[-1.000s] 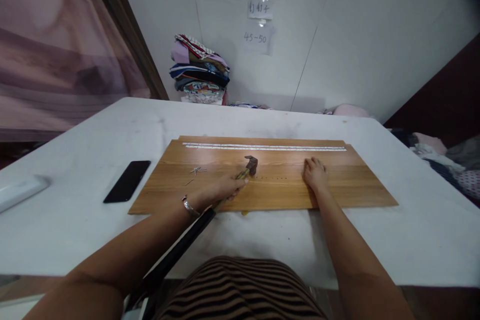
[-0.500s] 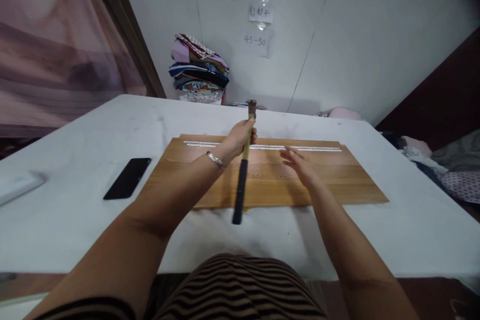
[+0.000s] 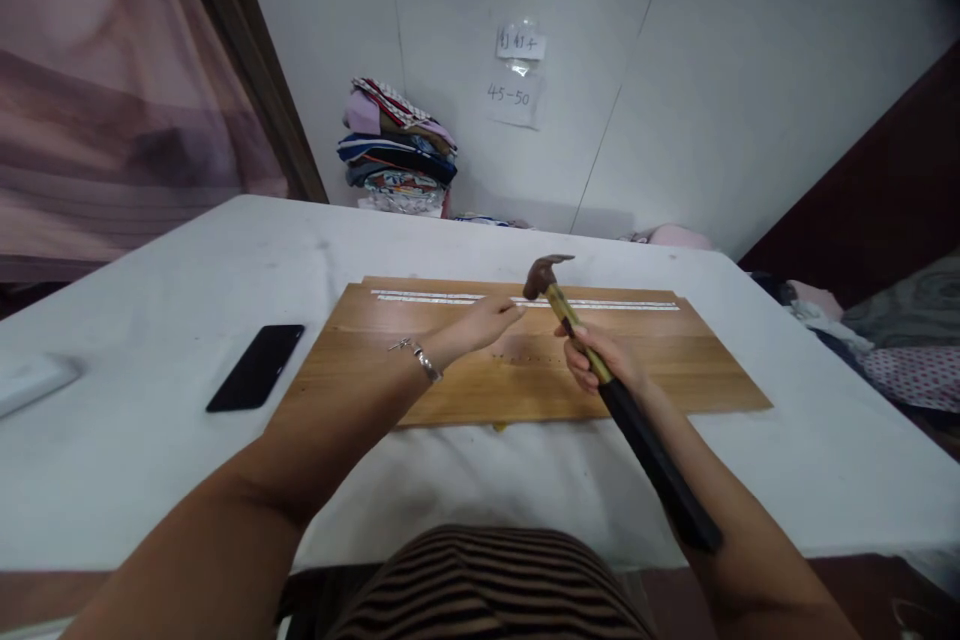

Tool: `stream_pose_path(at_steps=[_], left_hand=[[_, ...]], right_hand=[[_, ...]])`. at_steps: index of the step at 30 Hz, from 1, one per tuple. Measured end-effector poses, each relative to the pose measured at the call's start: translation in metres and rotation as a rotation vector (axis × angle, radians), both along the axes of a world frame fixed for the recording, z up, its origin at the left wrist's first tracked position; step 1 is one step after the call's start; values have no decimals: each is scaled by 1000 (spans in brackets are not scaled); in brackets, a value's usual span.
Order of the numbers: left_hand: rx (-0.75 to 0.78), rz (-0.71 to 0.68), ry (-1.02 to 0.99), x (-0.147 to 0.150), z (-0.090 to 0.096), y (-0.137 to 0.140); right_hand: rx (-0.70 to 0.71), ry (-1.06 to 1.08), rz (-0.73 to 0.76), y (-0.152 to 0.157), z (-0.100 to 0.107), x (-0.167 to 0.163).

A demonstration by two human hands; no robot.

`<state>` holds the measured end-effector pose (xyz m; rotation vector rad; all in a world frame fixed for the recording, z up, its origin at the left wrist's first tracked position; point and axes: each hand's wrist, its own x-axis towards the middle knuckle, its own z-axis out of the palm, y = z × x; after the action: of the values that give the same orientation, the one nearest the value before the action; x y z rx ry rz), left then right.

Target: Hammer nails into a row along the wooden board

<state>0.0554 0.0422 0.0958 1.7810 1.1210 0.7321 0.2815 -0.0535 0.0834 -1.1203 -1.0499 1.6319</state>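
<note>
My right hand (image 3: pixel 600 360) is closed around the upper handle of a claw hammer (image 3: pixel 622 410). The rusty head points up and left, while the black grip slants down over my right forearm. My left hand (image 3: pixel 486 322) hovers over the wooden board (image 3: pixel 435 390), left of the hammer head. Its fingers are drawn together; anything between them is too small or hidden to make out. A row of small dark nails or holes (image 3: pixel 529 359) runs along the middle of the board. Two white marked strips (image 3: pixel 615 306) lie near its far edge.
The board rests on a white-covered table (image 3: pixel 150 480). A black phone (image 3: pixel 256 367) lies left of it, with a blurred white object (image 3: pixel 34 385) farther left. Folded clothes (image 3: pixel 401 145) are stacked at the back by the wall. More fabric (image 3: pixel 911 370) lies beyond the right edge.
The hammer has passed from my left hand to my right, swinging from near upright to a slant. My left hand has let go and come down lower.
</note>
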Motion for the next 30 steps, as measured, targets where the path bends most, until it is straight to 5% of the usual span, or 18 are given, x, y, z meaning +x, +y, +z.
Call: stream_pose_path(at_steps=[4,9,30], left_hand=[[346,47,454,-30,-61,-6],[498,82,698,-35,-110,-14],[545,107,720,-31,-111,-17]], right_hand=[[-144,-7,4,-26,-18,-5],[-151,37,-47,-46,-34,-22],[-246,2,-77,-42,-56,-46]])
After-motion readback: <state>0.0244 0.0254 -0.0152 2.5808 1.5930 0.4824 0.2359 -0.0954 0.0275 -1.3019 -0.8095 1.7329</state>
